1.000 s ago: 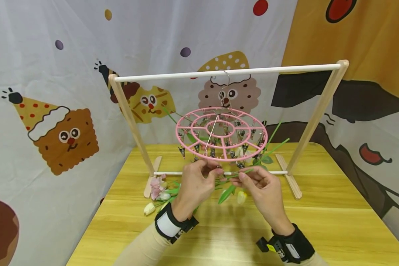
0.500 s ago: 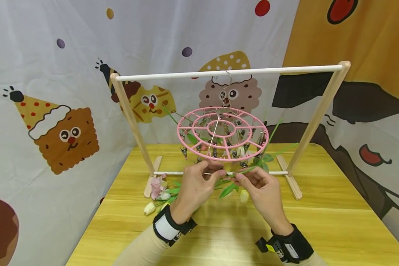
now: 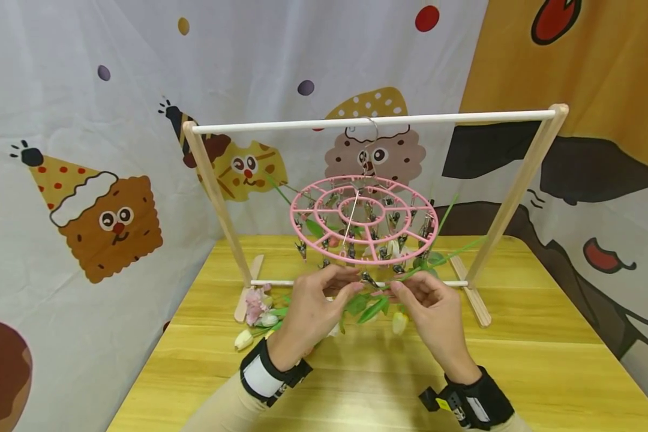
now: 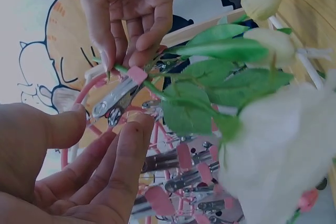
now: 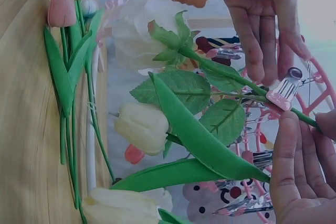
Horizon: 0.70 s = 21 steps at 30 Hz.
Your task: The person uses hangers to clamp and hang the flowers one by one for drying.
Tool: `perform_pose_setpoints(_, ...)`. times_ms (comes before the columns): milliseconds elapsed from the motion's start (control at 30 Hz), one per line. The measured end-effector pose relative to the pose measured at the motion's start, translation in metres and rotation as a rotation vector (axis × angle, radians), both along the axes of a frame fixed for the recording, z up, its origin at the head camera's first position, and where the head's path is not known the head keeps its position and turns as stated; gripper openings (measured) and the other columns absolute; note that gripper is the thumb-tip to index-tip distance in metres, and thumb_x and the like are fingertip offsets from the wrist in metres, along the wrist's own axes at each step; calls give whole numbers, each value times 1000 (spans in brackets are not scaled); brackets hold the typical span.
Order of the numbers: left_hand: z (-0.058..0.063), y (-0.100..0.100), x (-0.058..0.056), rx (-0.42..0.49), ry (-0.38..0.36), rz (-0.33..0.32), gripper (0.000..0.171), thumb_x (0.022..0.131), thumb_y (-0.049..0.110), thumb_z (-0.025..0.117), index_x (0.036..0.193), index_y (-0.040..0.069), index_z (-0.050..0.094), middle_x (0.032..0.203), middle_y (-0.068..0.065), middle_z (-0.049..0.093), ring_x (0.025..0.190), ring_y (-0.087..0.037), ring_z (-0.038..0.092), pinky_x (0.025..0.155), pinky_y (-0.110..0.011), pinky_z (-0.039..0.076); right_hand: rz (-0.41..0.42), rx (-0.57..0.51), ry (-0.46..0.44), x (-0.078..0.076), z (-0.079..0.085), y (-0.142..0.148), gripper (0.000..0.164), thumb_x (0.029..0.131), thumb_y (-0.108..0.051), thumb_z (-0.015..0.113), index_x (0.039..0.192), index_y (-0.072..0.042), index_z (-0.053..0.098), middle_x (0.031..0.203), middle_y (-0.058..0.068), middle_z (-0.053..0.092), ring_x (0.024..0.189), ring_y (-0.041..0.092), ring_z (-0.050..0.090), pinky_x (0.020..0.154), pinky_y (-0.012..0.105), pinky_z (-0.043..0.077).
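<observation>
A pink ring-shaped clip hanger (image 3: 324, 245) hangs by its hook. One of its metal clips (image 4: 118, 95), with pink tips, is clamped across the green stem (image 5: 241, 81) of a white artificial flower (image 5: 149, 35). My left hand (image 3: 315, 306) is beside this clip, thumb and fingers spread apart around it with nothing pinched between them. My right hand (image 3: 432, 306) pinches the stem end just past the clip, between thumb and fingers. In the left wrist view the white bloom hangs at the right, its leaves (image 4: 189, 106) below the stem.
A wooden stand with a white top rod (image 3: 281, 125) surrounds the hanger. Artificial tulips (image 5: 62, 11) and a pink flower (image 3: 256, 306) lie on the wooden table (image 3: 356, 384) at left. Several other clips (image 5: 257, 158) dangle close together under the ring. A printed cloth (image 3: 113, 36) hangs behind.
My left thumb and fingers have come off the clip, which now shows between the hands. My right hand still pinches the stem and has shifted slightly right.
</observation>
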State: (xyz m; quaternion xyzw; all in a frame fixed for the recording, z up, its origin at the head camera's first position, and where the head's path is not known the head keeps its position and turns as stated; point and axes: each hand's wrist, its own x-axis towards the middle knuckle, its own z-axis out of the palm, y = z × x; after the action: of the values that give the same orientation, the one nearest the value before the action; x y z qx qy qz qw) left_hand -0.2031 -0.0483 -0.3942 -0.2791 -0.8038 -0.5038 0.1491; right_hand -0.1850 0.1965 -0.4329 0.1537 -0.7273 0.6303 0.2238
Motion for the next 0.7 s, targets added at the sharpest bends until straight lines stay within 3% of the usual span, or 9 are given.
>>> perform_pose_setpoints(367, -9, -18, 5, -27, 29, 18, 17, 110, 18, 84, 125, 10, 87, 113, -3, 90, 98, -15, 87, 90, -27, 72, -62, -23, -13, -1, -2, 7, 7, 111, 1, 77, 115, 4, 81, 97, -1, 88, 77, 16, 83, 73, 31, 71)
perform_pose_setpoints(533, -13, -27, 4, -47, 59, 48, 12, 111, 17, 83, 121, 14, 89, 108, 0, 90, 94, -12, 86, 87, -27, 72, -79, -34, -19, -1, -1, 12, 8, 112, 0, 76, 115, 5, 81, 95, 4, 88, 75, 16, 82, 73, 30, 70)
perform_pose_setpoints(700, -16, -36, 3, -50, 60, 81, 11, 112, 19, 82, 117, 14, 89, 103, -2, 90, 89, -12, 86, 84, -28, 72, -80, -58, 16, -4, 1, 17, 10, 111, 2, 76, 117, 9, 80, 98, 0, 88, 78, 14, 83, 75, 30, 72)
